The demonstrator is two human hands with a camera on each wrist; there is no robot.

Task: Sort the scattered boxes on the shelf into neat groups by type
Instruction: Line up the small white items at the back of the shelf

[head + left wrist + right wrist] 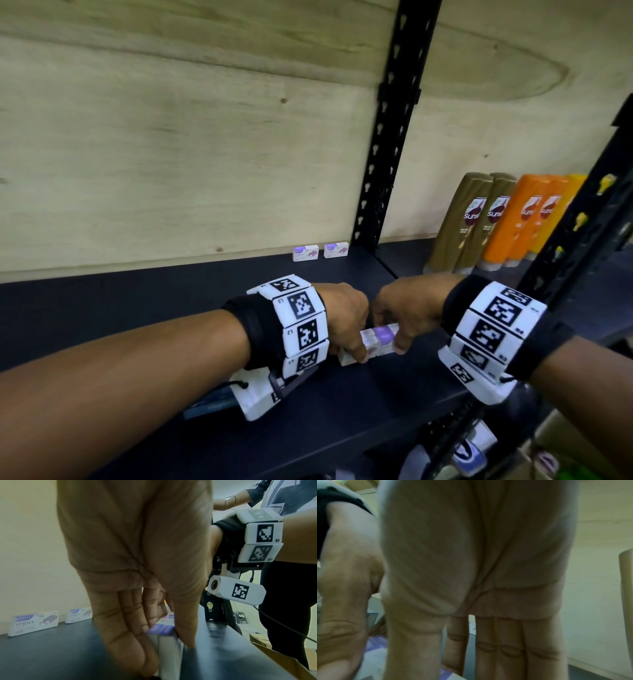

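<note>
A short row of small white-and-purple staple boxes [375, 341] stands on the dark shelf [137, 322] near its front. My left hand [354, 346] pinches the row's left part, thumb in front and fingers behind. My right hand [399, 337] pinches the right end the same way. In the left wrist view the thumb and fingers squeeze the boxes [161, 630] from both sides. The right wrist view is mostly palm, with purple box tops [375, 646] low on the left. Two more staple boxes [306, 253] [336, 249] stand side by side against the back wall.
Brown and orange shampoo bottles [496, 222] stand at the back right. A black slotted upright [383, 154] divides the back wall and another post [582, 246] runs along the right front. A dark flat item [209, 404] lies under my left wrist.
</note>
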